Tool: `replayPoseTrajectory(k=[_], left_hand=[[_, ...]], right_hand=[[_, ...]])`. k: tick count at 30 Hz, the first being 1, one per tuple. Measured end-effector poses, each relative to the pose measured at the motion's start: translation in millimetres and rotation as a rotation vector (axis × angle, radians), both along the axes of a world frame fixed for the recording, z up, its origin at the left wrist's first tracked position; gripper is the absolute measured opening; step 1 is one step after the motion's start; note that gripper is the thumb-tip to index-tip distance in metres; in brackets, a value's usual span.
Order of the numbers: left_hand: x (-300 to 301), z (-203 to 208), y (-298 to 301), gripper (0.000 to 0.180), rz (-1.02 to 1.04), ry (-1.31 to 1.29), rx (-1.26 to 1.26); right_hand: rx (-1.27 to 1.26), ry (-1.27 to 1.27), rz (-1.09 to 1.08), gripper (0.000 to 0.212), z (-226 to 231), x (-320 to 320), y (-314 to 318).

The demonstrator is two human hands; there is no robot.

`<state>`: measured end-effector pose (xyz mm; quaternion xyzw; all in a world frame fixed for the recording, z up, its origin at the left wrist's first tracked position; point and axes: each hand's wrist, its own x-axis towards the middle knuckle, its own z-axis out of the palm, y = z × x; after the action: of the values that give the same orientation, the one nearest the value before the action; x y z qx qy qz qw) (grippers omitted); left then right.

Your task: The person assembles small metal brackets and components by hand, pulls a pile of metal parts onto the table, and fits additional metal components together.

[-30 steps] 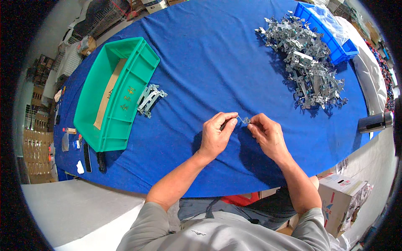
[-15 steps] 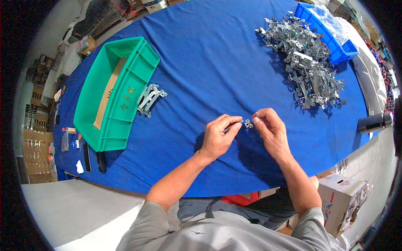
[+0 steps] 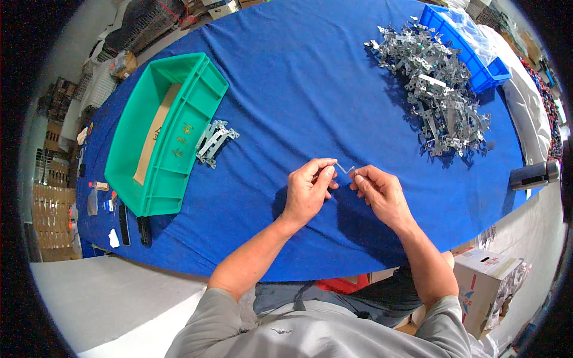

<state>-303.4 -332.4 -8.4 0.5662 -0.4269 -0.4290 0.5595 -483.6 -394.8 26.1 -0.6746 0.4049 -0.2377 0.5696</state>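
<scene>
A green bin [image 3: 164, 198] is standing beside brackets [image 3: 215, 143]. My left hand [image 3: 307, 192] is pinching a bent metal piece [image 3: 343, 170] above blue cloth [image 3: 286, 89]; my right hand [image 3: 383, 194] is gripping its other end. Farther right, metal parts [image 3: 441, 95] are lying heaped.

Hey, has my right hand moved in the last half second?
Yes, slightly: your right hand has shifted left, toward the green bin, and back toward your body.

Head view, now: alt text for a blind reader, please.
A person's left hand and right hand hold a bent metal piece between them above a blue cloth. At left are a green bin and metal brackets; at upper right, a heap of metal parts beside a blue tray.
</scene>
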Motion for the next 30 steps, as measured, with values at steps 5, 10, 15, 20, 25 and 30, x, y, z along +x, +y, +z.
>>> replayPoseTrajectory(k=[5,10,15,20,25,30], left_hand=[[-1.0,-0.6,-0.9,0.022,-0.008,-0.011,-0.011],[-1.6,0.5,-0.2,0.022,-0.003,-0.033,-0.014],[-2.6,1.4,0.3,0.022,0.022,-0.139,-0.058],[-1.8,1.3,0.3,0.021,0.019,-0.151,-0.069],[-3.6,1.2,-0.1,0.021,0.021,-0.107,-0.062],[-2.9,3.1,0.2,0.021,0.014,-0.111,-0.049]], right_hand=[[-0.034,-0.001,0.017,0.019,-1.0,0.3,2.2],[-0.076,0.013,0.008,0.017,-3.1,-0.9,1.8],[-0.156,0.03,-0.013,0.016,-1.8,-2.1,1.7],[-0.139,0.035,-0.009,0.015,-2.2,-2.6,0.8],[-0.162,0.034,-0.003,0.014,-4.9,-1.8,3.1],[-0.169,0.028,-0.022,0.013,-6.4,-1.5,2.4]])
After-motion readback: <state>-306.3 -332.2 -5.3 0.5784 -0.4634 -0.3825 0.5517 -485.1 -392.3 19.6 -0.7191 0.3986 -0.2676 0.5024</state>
